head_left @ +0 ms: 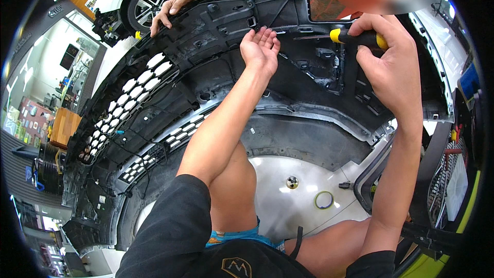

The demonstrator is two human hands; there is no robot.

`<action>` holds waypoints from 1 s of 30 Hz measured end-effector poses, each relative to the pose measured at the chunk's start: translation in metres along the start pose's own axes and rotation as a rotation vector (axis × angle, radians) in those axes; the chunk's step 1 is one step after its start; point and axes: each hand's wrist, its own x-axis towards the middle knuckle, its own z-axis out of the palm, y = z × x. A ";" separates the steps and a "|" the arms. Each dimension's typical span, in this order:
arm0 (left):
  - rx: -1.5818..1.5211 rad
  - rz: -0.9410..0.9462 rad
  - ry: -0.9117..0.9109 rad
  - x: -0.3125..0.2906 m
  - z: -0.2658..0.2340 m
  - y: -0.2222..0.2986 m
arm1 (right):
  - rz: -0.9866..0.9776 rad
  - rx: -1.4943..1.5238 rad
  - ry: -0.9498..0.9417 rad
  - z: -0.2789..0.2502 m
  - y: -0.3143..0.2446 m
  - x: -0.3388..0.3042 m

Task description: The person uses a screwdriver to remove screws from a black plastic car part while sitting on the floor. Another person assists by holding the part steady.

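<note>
Black sleeves and bare knees of the person fill the bottom of the view, and both forearms reach up and away to a large black car bumper (216,72) that lies inside-up across the picture. Its long axis bends from the lower left, where the honeycomb grille (139,85) is, to the upper right. At its upper middle, the left hand (261,49) rests on the inner ribs with fingers half open and holds nothing. Just to the right of it, the right hand (388,56) is closed around a screwdriver (355,36) with a yellow and black handle. The shaft lies nearly horizontal and points left, toward the left fingers, so the tip is close to them. Another person's hand (170,13) grips the far edge of the bumper at the upper left. Below the bumper, the pale floor (288,206) shows.
</note>
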 end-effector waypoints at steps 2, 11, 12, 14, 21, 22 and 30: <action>-0.059 -0.019 0.043 0.005 0.005 -0.001 | 0.010 0.017 -0.011 -0.001 -0.002 0.001; -0.079 -0.156 0.127 0.010 0.015 0.018 | 0.092 0.028 -0.056 -0.006 -0.007 0.000; -0.077 -0.159 0.131 0.008 0.017 0.018 | 0.093 0.021 -0.064 -0.007 -0.007 -0.002; -0.075 -0.169 0.137 0.003 0.022 0.016 | 0.053 0.026 -0.049 -0.004 -0.003 -0.002; 0.295 -0.016 0.081 0.004 0.011 0.006 | 0.079 0.106 -0.062 0.000 -0.011 0.001; 0.290 -0.004 0.087 0.007 0.009 0.003 | 0.068 0.084 -0.062 0.000 -0.010 0.001; 0.303 0.027 0.141 0.008 0.009 0.006 | 0.067 0.017 -0.068 -0.001 -0.009 -0.001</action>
